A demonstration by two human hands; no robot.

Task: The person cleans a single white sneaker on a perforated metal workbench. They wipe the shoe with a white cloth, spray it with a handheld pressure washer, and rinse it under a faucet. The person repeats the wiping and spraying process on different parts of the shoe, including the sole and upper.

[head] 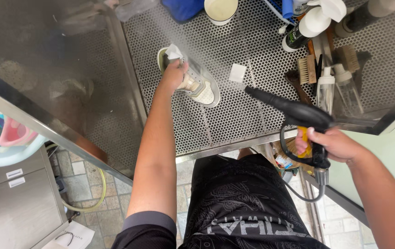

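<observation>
My left hand (173, 75) grips a white sneaker (200, 85) lying on the perforated metal work surface (234, 115), with a white cloth (173, 51) tucked at the shoe's opening. My right hand (333, 145) holds a black spray gun (294, 113) with a yellow trigger; its nozzle points toward the sneaker from the right. A dark hose loops down from the gun's handle.
A small white square pad (237, 73) lies beside the shoe. Brushes (306, 69), spray bottles (325, 87) and cleaner bottles crowd the right side. A white cup (220, 10) and blue cloth sit at the back. A steel wall (59, 69) stands left; a grey cabinet (17, 198) sits lower left.
</observation>
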